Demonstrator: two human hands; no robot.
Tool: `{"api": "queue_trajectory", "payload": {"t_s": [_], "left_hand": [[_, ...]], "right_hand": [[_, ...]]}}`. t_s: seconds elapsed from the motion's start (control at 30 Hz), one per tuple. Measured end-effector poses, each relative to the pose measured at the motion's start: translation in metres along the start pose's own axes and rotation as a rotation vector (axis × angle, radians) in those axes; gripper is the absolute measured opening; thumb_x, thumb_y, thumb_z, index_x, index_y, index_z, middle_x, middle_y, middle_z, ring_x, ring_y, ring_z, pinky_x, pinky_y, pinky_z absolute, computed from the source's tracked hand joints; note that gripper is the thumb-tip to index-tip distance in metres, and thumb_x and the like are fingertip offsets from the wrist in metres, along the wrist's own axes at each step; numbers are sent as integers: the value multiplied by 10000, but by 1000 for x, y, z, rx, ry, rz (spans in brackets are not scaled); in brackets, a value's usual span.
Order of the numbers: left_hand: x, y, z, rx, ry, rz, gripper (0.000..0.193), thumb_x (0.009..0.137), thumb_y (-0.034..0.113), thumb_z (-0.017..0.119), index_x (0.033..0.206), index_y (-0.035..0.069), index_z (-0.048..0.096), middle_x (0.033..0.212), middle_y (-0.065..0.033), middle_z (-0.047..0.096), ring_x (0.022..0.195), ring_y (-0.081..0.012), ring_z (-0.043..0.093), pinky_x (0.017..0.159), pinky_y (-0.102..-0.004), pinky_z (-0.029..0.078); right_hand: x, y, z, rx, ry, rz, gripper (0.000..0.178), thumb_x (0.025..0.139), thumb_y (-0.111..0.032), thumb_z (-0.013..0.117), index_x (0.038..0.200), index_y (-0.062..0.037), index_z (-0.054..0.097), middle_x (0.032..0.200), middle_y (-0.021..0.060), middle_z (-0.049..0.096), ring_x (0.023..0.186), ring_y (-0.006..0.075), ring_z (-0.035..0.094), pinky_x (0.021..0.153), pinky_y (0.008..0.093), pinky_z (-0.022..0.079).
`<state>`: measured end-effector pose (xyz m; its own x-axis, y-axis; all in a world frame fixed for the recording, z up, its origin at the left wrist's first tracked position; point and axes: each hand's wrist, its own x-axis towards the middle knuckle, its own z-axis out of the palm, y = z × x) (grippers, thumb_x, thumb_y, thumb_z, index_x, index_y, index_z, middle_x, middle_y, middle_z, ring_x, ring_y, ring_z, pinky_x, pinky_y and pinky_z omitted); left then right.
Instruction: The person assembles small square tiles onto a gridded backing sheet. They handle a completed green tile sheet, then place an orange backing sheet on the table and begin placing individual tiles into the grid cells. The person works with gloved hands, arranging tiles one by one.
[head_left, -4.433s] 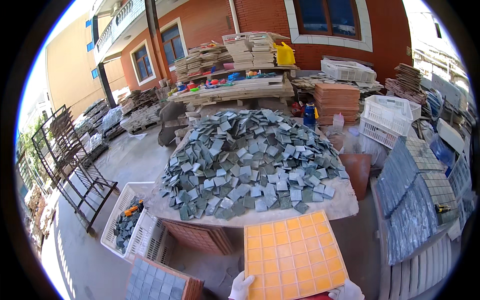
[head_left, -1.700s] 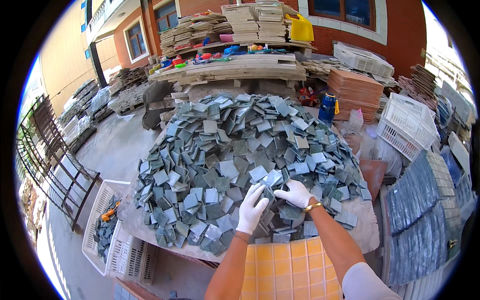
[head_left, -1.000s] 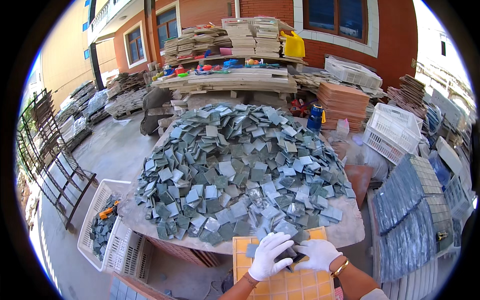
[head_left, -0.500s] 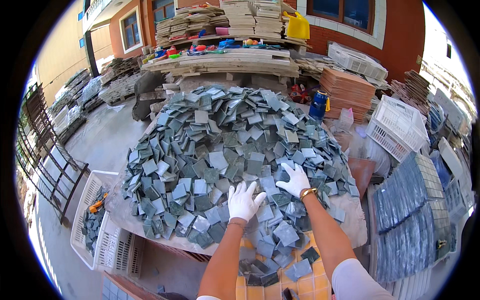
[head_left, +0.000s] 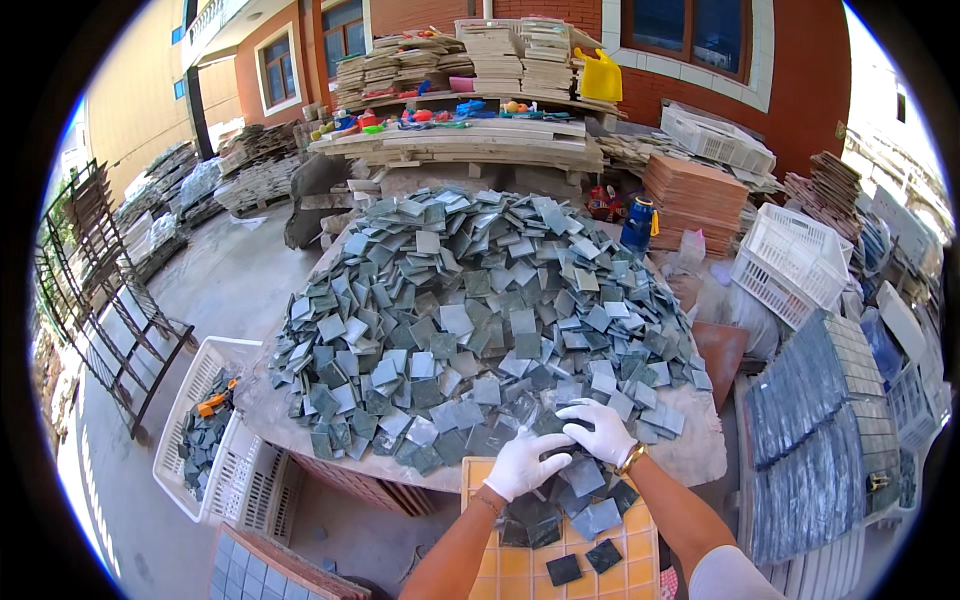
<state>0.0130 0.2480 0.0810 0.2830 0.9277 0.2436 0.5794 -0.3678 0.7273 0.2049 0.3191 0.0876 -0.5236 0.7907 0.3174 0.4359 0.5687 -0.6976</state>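
— So where are your hands right now?

— Both gloved, at the near edge of the tile heap (head_left: pixel 480 320). My left hand (head_left: pixel 522 462) lies flat with fingers spread on the loose grey-green tiles; my right hand (head_left: pixel 600 430) curls over a few just beside it. Whether that one grips a tile or only presses, I cannot tell.

— Why there?

— I'd judge it's because that rim of the heap sits right above the orange grid tray (head_left: pixel 560 560), so tiles slide down with a short pull. Several dark ones already lie on the tray.

— Any room to move?

— The table (head_left: pixel 690 455) shows a bare strip at the near right corner. To the left, lower down, stands a white crate (head_left: pixel 215 470) with a few tiles in it. On the right lean stacked mosaic sheets (head_left: pixel 820 420), close to my right elbow. The far side is crowded with stacked boards and crates.
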Motion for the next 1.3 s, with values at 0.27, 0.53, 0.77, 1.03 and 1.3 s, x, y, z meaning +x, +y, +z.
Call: {"api": "queue_trajectory", "payload": {"t_s": [0.27,0.53,0.77,1.03,1.3], "left_hand": [[-68,35,14,134,86,336,235,806,372,694,990,227,711,817,-125,678,937,-343,624,1055,-468,308],[-153,42,21,232,-1,236,163,817,342,667,859,189,705,930,-65,637,1147,-269,539,1023,-642,249],[-160,35,24,114,318,-41,332,771,273,716,1072,140,673,1279,-137,516,1259,-374,415,1052,-530,308],[-134,7,28,387,219,-96,768,844,523,584,1386,12,396,1432,-273,354,1324,-450,325,1114,-504,235],[-103,-7,12,275,400,-5,598,844,413,640,1292,35,526,1364,-213,464,1277,-394,411,1058,-460,338]], "right_hand": [[-87,-45,12,-145,52,-124,331,818,-242,642,1117,-101,628,1063,155,654,1085,352,572,1049,477,361],[-150,-83,7,-587,-536,-275,296,851,-382,617,1056,-177,677,1255,101,556,1232,287,482,1053,646,228],[-121,-89,2,-484,-237,-177,222,814,-292,661,963,-132,697,1299,112,512,1297,378,375,1031,590,309],[31,-33,70,-670,-27,-58,498,801,-277,675,1235,-77,533,1244,129,512,1208,306,458,963,439,415],[36,-2,60,-488,-118,83,310,823,-158,625,1124,-82,632,1063,184,626,1022,369,582,907,444,468]]}}
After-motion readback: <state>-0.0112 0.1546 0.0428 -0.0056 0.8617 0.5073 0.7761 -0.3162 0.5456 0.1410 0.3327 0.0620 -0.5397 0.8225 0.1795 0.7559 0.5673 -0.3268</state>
